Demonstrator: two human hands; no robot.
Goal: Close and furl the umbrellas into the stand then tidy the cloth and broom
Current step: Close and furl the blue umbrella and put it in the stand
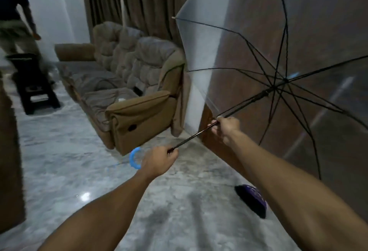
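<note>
A transparent umbrella [249, 37] with black ribs is spread open at the right, its canopy facing away from me. Its black shaft runs down-left to a curved blue handle [133, 158]. My left hand [159, 159] is closed around the shaft just above the handle. Further up the same shaft, my right hand [226, 129] grips it below the runner. A dark purple object [252, 198], perhaps a broom head or a folded umbrella, lies on the floor under my right forearm.
A brown recliner sofa [127, 83] stands ahead against the curtains. A black stool [33, 83] sits at the far left, with a person [18, 17] walking beside it. A wooden door [249, 71] is behind the canopy. Glossy marble floor [69, 161] lies around me.
</note>
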